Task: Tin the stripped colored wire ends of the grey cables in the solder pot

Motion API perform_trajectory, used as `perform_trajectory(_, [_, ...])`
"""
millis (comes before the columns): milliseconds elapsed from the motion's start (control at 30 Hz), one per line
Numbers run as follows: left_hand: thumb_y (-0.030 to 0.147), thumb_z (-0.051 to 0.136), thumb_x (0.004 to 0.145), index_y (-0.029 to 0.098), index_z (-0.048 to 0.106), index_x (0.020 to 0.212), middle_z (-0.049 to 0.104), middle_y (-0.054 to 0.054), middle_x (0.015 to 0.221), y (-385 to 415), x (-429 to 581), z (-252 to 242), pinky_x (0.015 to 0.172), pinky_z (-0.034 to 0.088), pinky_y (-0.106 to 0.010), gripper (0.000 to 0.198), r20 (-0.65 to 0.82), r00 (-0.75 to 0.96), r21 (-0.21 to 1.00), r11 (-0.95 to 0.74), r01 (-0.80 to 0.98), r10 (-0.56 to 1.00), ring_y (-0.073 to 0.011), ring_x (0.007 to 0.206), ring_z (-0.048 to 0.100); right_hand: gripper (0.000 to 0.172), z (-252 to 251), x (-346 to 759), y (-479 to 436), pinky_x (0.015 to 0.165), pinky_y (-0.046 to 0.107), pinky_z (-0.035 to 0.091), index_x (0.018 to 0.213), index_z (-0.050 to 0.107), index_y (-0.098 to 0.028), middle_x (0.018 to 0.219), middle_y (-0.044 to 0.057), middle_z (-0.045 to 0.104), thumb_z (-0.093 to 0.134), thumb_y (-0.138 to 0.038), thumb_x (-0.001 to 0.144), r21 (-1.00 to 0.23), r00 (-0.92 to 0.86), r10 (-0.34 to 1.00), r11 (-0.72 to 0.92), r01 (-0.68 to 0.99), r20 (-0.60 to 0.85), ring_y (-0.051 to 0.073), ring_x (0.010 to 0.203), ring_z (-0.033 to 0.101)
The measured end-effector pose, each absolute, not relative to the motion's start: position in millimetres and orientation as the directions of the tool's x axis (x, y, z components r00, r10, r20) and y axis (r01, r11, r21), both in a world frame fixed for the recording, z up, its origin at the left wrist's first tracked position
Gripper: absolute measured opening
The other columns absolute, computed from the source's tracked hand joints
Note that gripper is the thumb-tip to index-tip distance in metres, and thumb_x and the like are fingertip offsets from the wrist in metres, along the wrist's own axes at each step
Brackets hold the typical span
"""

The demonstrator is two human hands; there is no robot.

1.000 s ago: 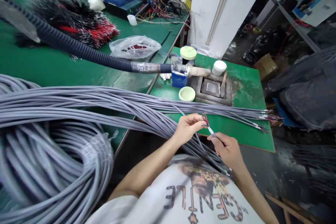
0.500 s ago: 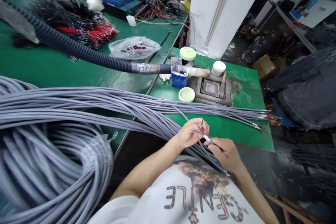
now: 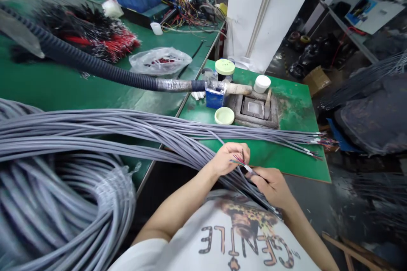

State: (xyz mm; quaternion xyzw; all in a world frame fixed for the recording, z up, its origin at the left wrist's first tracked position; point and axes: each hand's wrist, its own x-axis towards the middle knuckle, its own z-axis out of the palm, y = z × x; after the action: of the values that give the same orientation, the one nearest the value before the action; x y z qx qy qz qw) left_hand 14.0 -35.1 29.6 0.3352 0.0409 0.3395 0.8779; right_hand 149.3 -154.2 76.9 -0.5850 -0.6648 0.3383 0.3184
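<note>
In front of my shirt, my right hand (image 3: 271,183) grips a grey multi-core cable (image 3: 253,172) just behind its stripped end. A white band (image 3: 248,168) sits where the grey jacket stops. Thin coloured wires (image 3: 238,160), red, green and dark among them, fan out toward my left hand (image 3: 229,159). The fingers of that hand are curled closed at the wires, and one dark wire sticks up apart from the others. Exactly which strands the left fingertips pinch is hard to see. Below and behind both hands runs a thick bundle of grey cables (image 3: 187,146).
Finished-looking cable ends (image 3: 313,140) lie along the green board (image 3: 299,114). Behind them stand a solder-pot-like square block (image 3: 254,108), a pale lid (image 3: 224,115), a white-capped jar (image 3: 262,83) and a ribbed hose (image 3: 127,77). Coiled grey cable (image 3: 63,203) fills the lower left.
The coloured wires have shifted between my fingers: most now lean left in a bunch, with one dark wire upright. Both hands stay nearly in place, and the camera view has moved slightly.
</note>
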Motion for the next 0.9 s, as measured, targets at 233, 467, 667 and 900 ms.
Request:
perform_trajectory(233, [0.029,0.075,0.073,0.014,0.056,0.072,0.058,0.002,0.064,-35,20,31,0.048,0.039,-0.019,0.025,0.089,0.705,0.711,0.451,-0.540,0.704,-0.0067,0.048,0.051,0.033,92,160,-147,0.067,0.024,0.045,0.121,0.058,-0.020,0.082,0.003,0.067,0.038,-0.031,0.097,-0.743,0.003,0.998,-0.043,0.668,-0.055,0.013,0.071,0.060])
perform_trajectory(467, [0.029,0.076,0.071,0.012,0.064,0.073,0.057,0.001,0.068,-32,17,34,0.050,0.042,-0.019,0.020,0.082,0.688,0.761,0.400,-0.510,0.721,-0.0068,0.053,0.052,0.033,98,160,-140,0.073,0.028,0.046,0.121,0.059,-0.021,0.087,0.005,0.064,0.038,-0.026,0.097,-0.717,-0.065,0.998,0.061,0.694,0.022,0.016,0.079,0.059])
perform_trajectory(667, [0.033,0.076,0.072,0.012,0.067,0.071,0.056,-0.001,0.070,-29,13,32,0.053,0.041,-0.019,0.023,0.124,0.679,0.820,0.311,-0.480,0.723,-0.0074,0.059,0.052,0.033,97,162,-140,0.073,0.028,0.047,0.121,0.060,-0.022,0.090,0.006,0.066,0.039,-0.025,0.096,-0.709,-0.082,0.997,0.061,0.703,0.004,0.017,0.081,0.061])
perform_trajectory(900, [0.030,0.080,0.067,0.013,0.066,0.075,0.065,-0.001,0.067,-44,30,28,0.054,0.044,-0.020,0.024,-0.056,0.680,0.749,0.481,-0.455,0.731,-0.0074,0.052,0.054,0.048,92,148,-133,0.063,0.023,0.048,0.129,0.049,-0.025,0.084,0.000,0.061,0.062,-0.030,0.082,-0.700,0.150,0.977,-0.001,0.714,0.151,0.012,0.067,0.057])
